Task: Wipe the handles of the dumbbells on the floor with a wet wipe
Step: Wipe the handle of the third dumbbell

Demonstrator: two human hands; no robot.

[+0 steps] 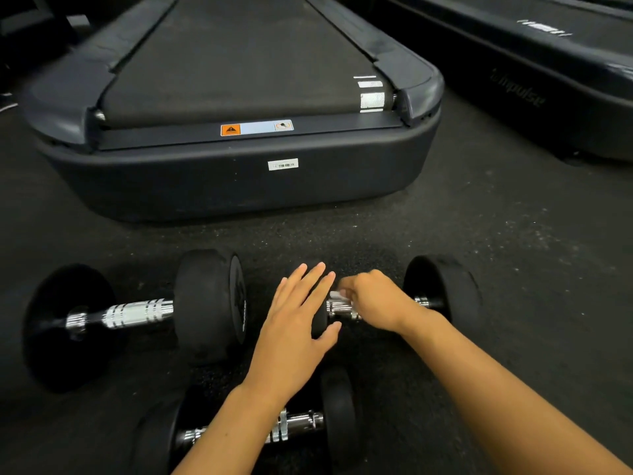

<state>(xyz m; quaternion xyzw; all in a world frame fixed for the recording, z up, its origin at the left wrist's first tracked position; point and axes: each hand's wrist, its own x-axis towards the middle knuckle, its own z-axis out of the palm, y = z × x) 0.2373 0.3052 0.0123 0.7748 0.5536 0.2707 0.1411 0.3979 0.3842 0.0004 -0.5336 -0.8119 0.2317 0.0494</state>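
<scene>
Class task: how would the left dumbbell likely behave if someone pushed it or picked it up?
The left dumbbell would probably roll if pushed from the front or back, since its round heads rest on flat floor. It looks heavy for its size: thick black heads on a metal bar. The ridged chrome handle should resist slipping.

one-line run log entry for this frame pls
phase: wiping | right hand: grips wet wipe on right dumbbell handle | left hand: flat, steadies its left weight

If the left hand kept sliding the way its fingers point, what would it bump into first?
Probably the treadmill. The left hand rests open on the right dumbbell's inner weight, fingers pointing up and away over bare floor. Depth is hard to judge.
</scene>
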